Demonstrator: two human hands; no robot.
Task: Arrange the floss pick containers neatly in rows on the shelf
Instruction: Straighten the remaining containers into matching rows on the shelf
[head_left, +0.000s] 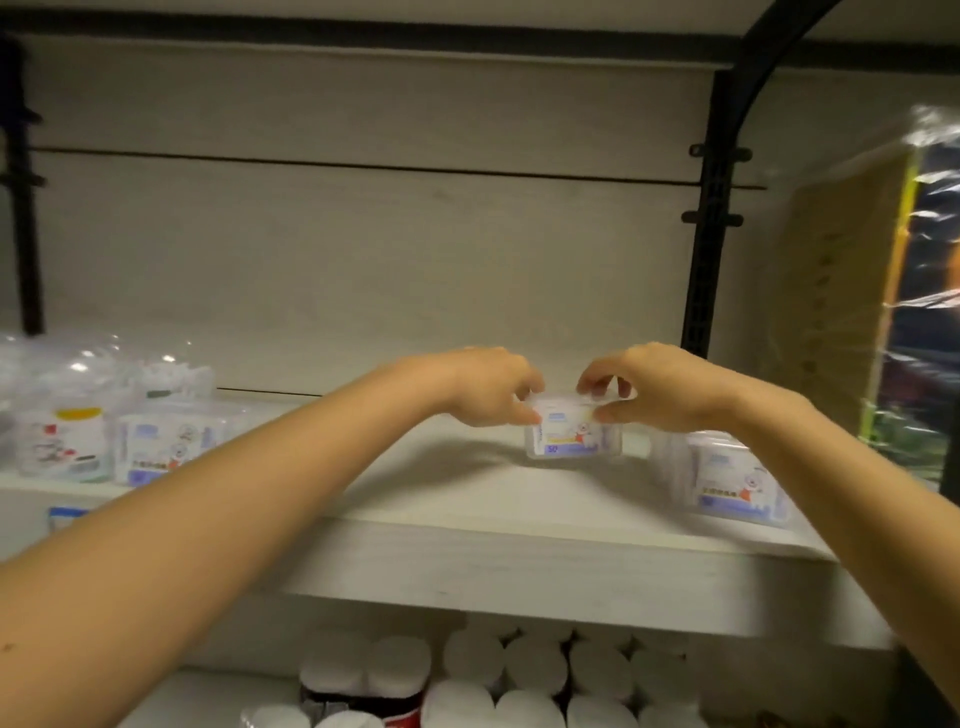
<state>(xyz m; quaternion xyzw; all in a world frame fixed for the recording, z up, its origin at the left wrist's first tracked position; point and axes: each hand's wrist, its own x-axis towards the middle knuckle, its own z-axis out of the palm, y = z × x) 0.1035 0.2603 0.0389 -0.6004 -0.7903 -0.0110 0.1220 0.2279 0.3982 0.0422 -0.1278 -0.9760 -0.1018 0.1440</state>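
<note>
Both hands (493, 387) on boxy clear-plastic container (574, 436)

Dim, soft-focus wide-angle view (edges bowed), glare on plastic wrap (935, 135).

The shelf (467, 499) is pale whitish grey with a faint wood grain. The small box (574, 435) in the middle is clear, its label white with a purple band, an orange patch and a purple "50". The box at the right (737, 486) and the box at the left (156, 447) carry the same white, purple and orange print. The far-left pack (62, 441) is white with a yellow cap. The upright posts (709, 208) are black. Below, the round caps (535, 670) are white.
</note>
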